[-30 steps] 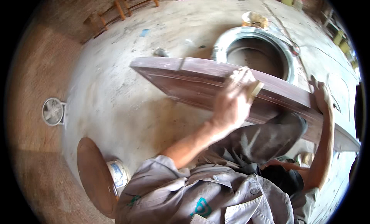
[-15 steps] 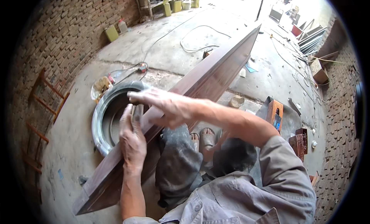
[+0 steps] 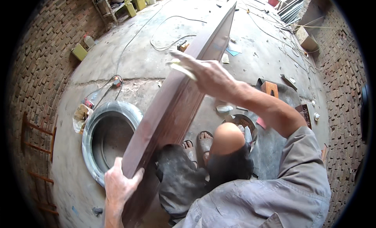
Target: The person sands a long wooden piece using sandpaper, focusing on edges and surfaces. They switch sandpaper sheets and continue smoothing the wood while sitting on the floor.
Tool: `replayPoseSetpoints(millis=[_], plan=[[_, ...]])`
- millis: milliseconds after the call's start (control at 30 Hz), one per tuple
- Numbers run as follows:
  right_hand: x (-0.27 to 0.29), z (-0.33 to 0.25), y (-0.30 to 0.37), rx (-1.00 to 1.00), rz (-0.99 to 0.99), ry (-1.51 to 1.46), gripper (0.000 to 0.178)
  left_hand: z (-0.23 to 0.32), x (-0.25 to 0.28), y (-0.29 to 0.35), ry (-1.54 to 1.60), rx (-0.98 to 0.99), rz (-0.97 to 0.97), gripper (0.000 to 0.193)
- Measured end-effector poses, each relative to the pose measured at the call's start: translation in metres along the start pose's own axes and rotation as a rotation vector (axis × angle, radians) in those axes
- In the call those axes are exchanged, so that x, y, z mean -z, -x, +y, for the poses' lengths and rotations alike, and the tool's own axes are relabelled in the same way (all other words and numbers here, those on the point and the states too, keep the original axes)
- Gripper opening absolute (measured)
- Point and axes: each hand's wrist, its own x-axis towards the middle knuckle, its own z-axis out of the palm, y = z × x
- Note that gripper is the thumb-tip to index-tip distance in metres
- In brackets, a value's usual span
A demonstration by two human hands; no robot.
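Note:
A long reddish-brown wooden panel (image 3: 154,126) slants across the view, its near part by my legs and its far end pointing away. My left hand (image 3: 119,185) grips the panel's near edge, thumb on one side and fingers on the other. Farther up, my right hand (image 3: 213,77) presses a thin pale folded sheet, apparently sandpaper (image 3: 183,69), onto the narrow edge of the panel. Its fingers stretch along the sheet, which is partly hidden beneath them.
A grey tyre-like ring (image 3: 91,149) lies left of the panel. Behind it are a plastic bag (image 3: 81,117) and a corded plug (image 3: 117,81). To the right are a wooden-bodied tool (image 3: 269,89) and a round container (image 3: 239,119). Cables (image 3: 172,18) cross the concrete floor.
My hands were close together over the panel's edge. Now the left has dropped to its near part, and the right has moved farther up with the sandpaper. The view has shifted too.

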Motion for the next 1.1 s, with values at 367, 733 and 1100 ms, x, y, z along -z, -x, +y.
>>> replayPoseSetpoints(millis=[367,733,1100], plan=[[0.015,0.188,-0.019,-0.048,0.026,0.45,0.026,0.009,0.001,0.003,-0.023,0.025,0.066,0.047],[0.053,0.238,-0.024,-0.179,0.044,0.624,0.027,0.011,0.002,-0.001,-0.056,0.025,0.001,0.049],[0.055,0.286,-0.005,0.052,0.04,1.121,0.03,0.018,-0.007,-0.007,-0.058,0.011,-0.01,0.053]])
